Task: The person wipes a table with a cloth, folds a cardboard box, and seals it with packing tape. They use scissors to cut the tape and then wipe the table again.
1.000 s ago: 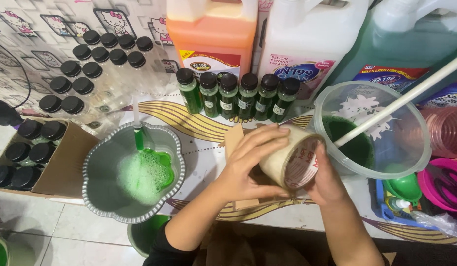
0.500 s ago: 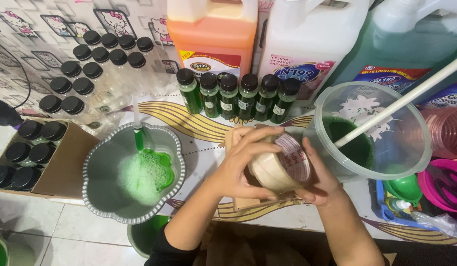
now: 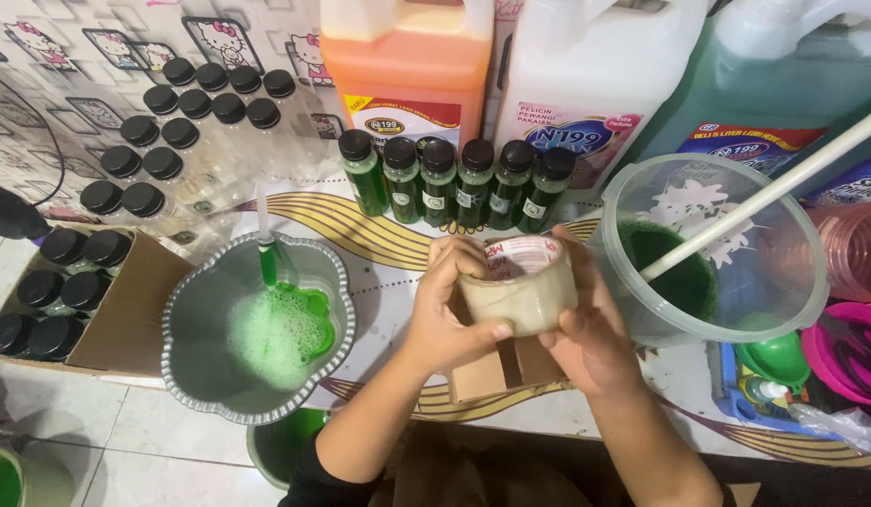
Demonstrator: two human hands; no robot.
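Observation:
Both hands hold a roll of clear packing tape above a small brown cardboard box. My left hand grips the roll's left side, thumb pressed along its lower edge. My right hand cups the right side and underside. Just behind the roll stands a row of several small bottles of green liquid with black caps.
A grey scalloped basin of foamy green liquid sits at left. A clear bucket with green liquid and a white stick stands right. Large orange, white and green jugs line the back. Capped bottles fill an open carton at left.
The tape roll has been turned in my hands and now lies more level, its open core facing up and back. My left thumb has shifted along its lower edge.

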